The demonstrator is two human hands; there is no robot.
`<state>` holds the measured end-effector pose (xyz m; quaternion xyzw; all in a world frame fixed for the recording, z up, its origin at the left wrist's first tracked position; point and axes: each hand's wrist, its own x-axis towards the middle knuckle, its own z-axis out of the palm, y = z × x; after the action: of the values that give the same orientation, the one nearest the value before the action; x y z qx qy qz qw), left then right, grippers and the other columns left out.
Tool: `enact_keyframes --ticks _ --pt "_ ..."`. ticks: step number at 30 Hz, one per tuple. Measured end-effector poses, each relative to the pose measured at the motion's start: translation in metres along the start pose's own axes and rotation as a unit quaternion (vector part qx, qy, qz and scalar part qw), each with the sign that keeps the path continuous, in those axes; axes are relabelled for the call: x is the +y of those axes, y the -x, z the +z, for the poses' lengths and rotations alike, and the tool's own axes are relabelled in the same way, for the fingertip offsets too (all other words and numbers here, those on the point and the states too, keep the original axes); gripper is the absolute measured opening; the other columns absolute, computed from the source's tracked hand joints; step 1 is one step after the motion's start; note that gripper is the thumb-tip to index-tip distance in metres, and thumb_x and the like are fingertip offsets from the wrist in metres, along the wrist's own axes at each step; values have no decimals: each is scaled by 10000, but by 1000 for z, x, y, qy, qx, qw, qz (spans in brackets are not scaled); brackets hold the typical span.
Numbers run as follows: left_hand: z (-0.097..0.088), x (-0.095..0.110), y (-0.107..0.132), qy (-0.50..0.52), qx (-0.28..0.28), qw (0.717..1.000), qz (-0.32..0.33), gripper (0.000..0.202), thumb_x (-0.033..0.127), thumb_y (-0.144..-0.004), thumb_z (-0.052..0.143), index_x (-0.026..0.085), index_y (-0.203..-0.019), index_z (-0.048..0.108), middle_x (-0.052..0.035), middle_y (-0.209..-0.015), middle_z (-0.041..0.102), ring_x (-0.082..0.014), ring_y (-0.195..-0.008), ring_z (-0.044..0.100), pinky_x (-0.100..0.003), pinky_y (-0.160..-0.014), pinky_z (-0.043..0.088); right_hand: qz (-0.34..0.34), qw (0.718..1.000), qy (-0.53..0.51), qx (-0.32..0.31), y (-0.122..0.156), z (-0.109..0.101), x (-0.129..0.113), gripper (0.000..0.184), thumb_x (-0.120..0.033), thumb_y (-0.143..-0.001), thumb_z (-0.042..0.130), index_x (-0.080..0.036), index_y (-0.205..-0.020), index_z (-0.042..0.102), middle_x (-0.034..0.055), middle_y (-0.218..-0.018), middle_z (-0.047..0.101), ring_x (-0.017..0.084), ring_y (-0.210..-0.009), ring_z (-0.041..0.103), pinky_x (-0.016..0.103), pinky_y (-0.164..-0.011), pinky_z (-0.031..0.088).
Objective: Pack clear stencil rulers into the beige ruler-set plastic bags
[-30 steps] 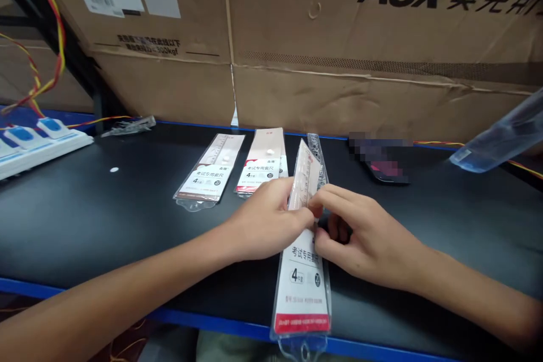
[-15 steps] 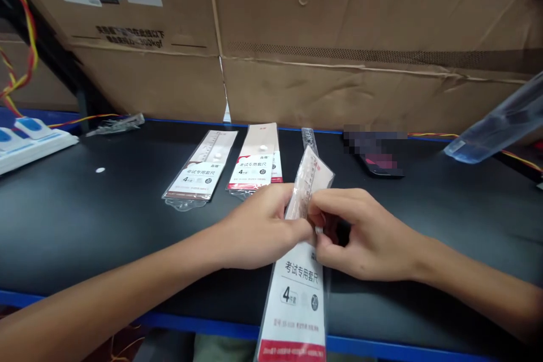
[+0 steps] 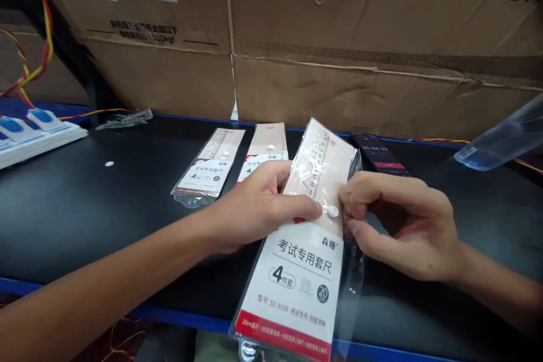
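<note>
I hold a clear plastic ruler-set pack (image 3: 303, 263) with a white, red-edged label and a white snap button, face up above the black table (image 3: 85, 209). My left hand (image 3: 258, 203) grips its left edge, thumb on the front beside the button. My right hand (image 3: 399, 223) pinches the pack's right edge. Two more ruler-set packs lie flat behind my hands: one (image 3: 210, 169) to the left and another (image 3: 265, 150) beside it, partly hidden by my left hand.
Large cardboard boxes (image 3: 339, 39) stand along the back of the table. A black phone (image 3: 379, 155) lies behind my right hand. A white power strip (image 3: 34, 133) with red and yellow wires sits far left. A clear plastic bag (image 3: 503, 141) lies at right.
The pack has turned from edge-on to facing me and has come up closer to the camera. My hands have drawn a little apart along its edges.
</note>
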<state>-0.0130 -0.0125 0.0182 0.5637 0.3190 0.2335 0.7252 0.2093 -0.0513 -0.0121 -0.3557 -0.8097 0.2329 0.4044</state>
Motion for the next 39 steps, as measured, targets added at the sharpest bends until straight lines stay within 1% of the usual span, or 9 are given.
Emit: enact_keyframes --ticks 7,13,17,21,26,29,32,36,39 --pt "-7 -7 -7 42 61 996 43 290 178 -806 729 149 -1080 638 -76 -928 746 -197 -749 716 -291 -655 550 59 995 7 74 -6 1 10 133 -151 -832 702 -253 -847 617 18 -838 598 176 -718 567 315 -627 484" --pt "-12 -7 -9 91 42 994 49 283 327 -908 663 159 -1136 658 -95 -944 769 -208 -786 728 -308 -702 569 138 981 -95 98 -6 1 12 142 -272 -856 730 -268 -971 646 36 -984 608 164 -714 598 297 -592 528" --pt "-13 -11 -11 106 18 994 23 384 468 -940 591 180 -1183 661 -109 -998 771 -233 -839 736 -346 -757 577 159 976 -101 111 -6 1 10 146 -257 -835 750 -253 -935 644 23 -921 617 164 -733 620 278 -606 548" --pt "-14 -16 -14 147 -8 989 8 510 590 -945 498 194 -1222 662 -124 -1090 756 -274 -972 721 -391 -859 562 174 968 -142 115 -7 0 8 132 -264 -835 751 -232 -870 627 2 -811 600 127 -617 590 243 -525 523" --pt "-12 -23 -16 161 -20 987 4 500 561 -957 500 204 -1282 632 -126 -1153 735 -281 -1086 684 -382 -885 547 161 964 -161 138 -8 0 7 187 -307 -812 783 -228 -833 615 -18 -759 586 101 -545 568 227 -483 525" --pt "-8 -25 -16 142 -9 990 14 489 536 -960 514 210 -1314 605 -129 -1171 725 -280 -1093 676 -385 -880 543 157 962 -163 150 -7 4 8 196 -323 -812 785 -246 -911 634 -31 -727 574 98 -538 559 217 -466 524" --pt "-2 -23 -13 85 -15 996 28 473 541 -970 493 220 -1293 619 -112 -1172 724 -263 -1054 685 -379 -893 531 175 959 -163 153 -7 8 10 310 -343 -772 818 -266 -982 603 -36 -744 578 113 -552 575 234 -470 536" --pt "3 -16 -8 -47 -29 997 62 415 507 -994 465 203 -1169 688 -70 -1178 716 -212 -1115 641 -322 -998 464 205 955 -177 120 -8 13 13 502 -309 -648 901 -271 -943 496 -43 -793 610 129 -585 608 234 -480 539" --pt "0 -17 -9 -70 -19 996 60 397 498 -988 488 195 -1148 689 -67 -1132 724 -202 -1047 657 -323 -971 476 231 947 -204 93 -11 11 15 519 -295 -635 904 -260 -917 469 -39 -828 630 134 -622 634 237 -516 557"
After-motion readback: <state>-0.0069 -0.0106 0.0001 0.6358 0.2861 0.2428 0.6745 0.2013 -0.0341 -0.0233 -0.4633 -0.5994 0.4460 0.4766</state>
